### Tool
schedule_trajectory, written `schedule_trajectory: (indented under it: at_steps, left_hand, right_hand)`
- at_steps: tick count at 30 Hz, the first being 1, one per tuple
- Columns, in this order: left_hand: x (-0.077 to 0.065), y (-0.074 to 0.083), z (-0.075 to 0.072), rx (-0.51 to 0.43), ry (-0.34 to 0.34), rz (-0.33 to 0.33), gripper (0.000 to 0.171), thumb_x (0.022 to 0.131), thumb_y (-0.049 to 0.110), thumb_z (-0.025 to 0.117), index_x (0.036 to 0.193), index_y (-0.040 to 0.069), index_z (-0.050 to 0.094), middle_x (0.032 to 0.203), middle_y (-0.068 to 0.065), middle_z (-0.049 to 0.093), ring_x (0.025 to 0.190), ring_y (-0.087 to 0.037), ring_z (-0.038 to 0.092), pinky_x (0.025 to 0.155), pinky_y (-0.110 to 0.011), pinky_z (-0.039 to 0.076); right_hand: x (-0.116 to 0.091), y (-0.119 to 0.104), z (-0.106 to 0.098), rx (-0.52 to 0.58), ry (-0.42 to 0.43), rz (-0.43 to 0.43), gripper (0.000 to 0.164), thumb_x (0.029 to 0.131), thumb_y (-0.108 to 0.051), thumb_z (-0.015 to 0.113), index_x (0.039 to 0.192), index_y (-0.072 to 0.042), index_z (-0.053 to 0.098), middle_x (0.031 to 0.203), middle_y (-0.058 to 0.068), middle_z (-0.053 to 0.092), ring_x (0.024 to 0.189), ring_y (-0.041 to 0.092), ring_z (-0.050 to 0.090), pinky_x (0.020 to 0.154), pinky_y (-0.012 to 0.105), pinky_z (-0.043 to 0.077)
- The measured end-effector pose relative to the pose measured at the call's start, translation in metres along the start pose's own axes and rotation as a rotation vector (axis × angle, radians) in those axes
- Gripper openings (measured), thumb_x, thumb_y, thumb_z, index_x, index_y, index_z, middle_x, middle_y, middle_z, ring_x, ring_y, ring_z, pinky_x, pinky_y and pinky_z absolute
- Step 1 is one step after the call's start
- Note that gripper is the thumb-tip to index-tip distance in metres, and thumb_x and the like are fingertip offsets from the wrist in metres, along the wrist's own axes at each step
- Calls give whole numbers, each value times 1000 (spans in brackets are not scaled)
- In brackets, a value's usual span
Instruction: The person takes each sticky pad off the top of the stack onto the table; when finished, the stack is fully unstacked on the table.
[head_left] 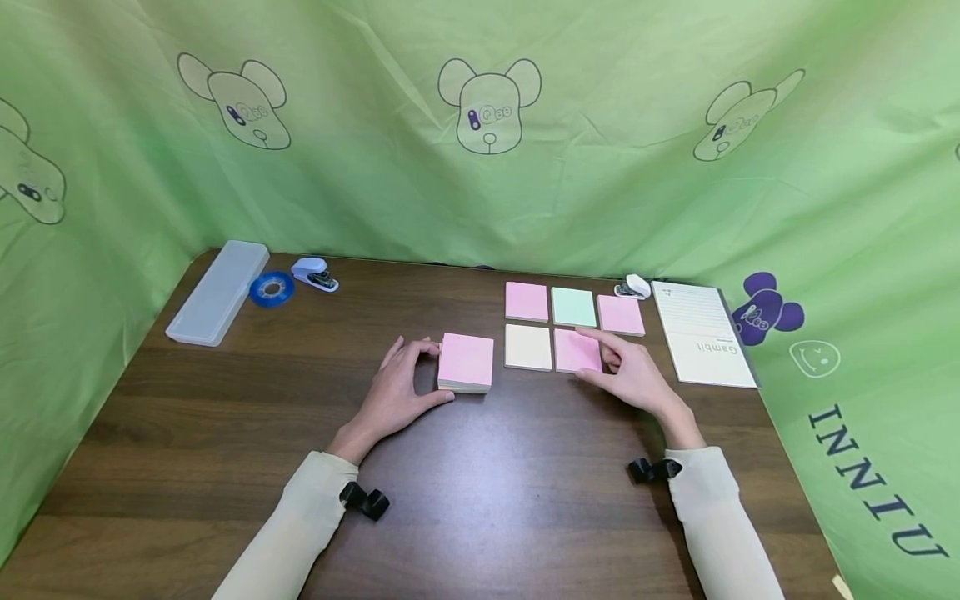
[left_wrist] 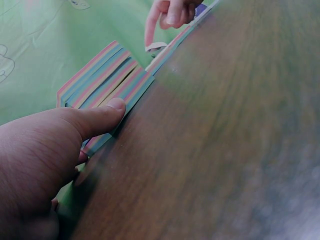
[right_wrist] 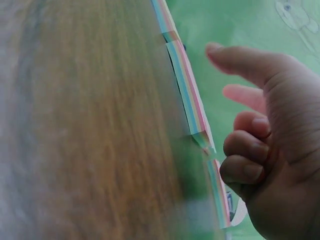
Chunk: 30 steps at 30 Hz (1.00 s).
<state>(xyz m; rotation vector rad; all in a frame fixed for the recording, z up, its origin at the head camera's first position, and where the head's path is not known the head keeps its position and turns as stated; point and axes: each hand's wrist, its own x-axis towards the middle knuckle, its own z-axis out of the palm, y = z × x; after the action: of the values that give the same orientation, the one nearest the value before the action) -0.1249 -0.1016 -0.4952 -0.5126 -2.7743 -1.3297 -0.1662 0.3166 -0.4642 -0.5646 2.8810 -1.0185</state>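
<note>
My left hand grips a thick stack of sticky note pads, pink on top, from its left side. The thumb presses the stack's striped edge in the left wrist view. To the right, my right hand hovers over a pink sticky note pad, thumb and index finger spread, the other fingers curled, holding nothing. A cream pad lies left of that pink one. Behind them is a row of a pink pad, a mint green pad and another pink pad.
A white stapler and a notepad lie at the back right. At the back left are a translucent pencil case, a blue roll of tape and a light blue stapler. A green curtain hangs behind the wooden table.
</note>
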Motion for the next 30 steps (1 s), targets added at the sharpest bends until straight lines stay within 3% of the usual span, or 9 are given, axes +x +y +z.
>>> schedule_trajectory:
  at_steps: [11, 23, 30]
  left_hand:
    - [0, 0, 0, 9, 0, 1, 70, 85, 25, 100, 136, 2, 58, 156, -20, 62, 153, -35, 53, 141, -53, 14]
    - [0, -1, 0, 2, -2, 2, 70, 84, 25, 100, 136, 2, 58, 155, -20, 62, 153, -34, 53, 141, -52, 13]
    - [0, -1, 0, 0, -1, 5, 70, 84, 24, 100, 135, 2, 58, 154, -20, 63, 153, -33, 53, 141, -52, 13]
  right_hand:
    - [1, -28, 3, 55, -28, -52, 59, 94, -21, 90, 149, -13, 69, 73, -9, 31, 65, 5, 30, 64, 26, 35]
    - [3, -54, 9, 62, 47, -111, 53, 92, -19, 90, 142, -8, 74, 71, -14, 30, 64, 2, 28, 63, 26, 34]
    - [3, -65, 16, 61, 45, -153, 52, 91, -18, 91, 139, -7, 74, 70, -15, 27, 65, 1, 23, 62, 25, 32]
